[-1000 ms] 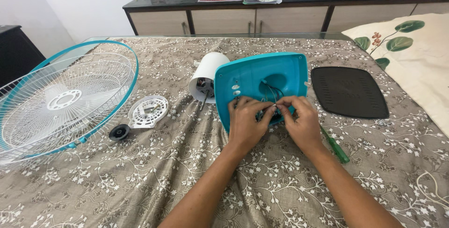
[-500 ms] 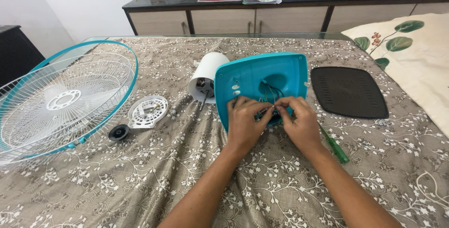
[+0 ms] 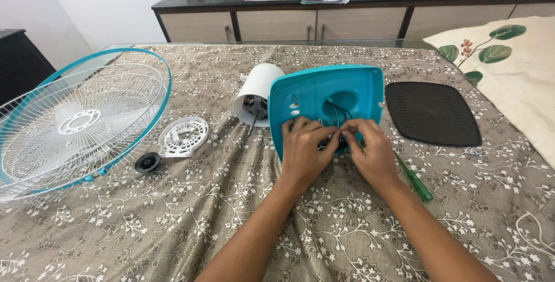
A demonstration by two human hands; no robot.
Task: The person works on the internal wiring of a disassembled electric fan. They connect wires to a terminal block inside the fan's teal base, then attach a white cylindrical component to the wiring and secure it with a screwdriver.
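Left hand (image 3: 303,152) and right hand (image 3: 373,153) pinch dark wires (image 3: 337,114) inside an upturned teal fan base (image 3: 326,100), apparently mid-wiring; next calls for careful routing.

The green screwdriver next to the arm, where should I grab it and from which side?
Probably by the thick green plastic handle of the green screwdriver, coming down from above. It lies flat on the flowered cloth, handle end towards the camera and clear of everything. The thin shaft slips under the right hand, so that end is blocked and harder to pinch.
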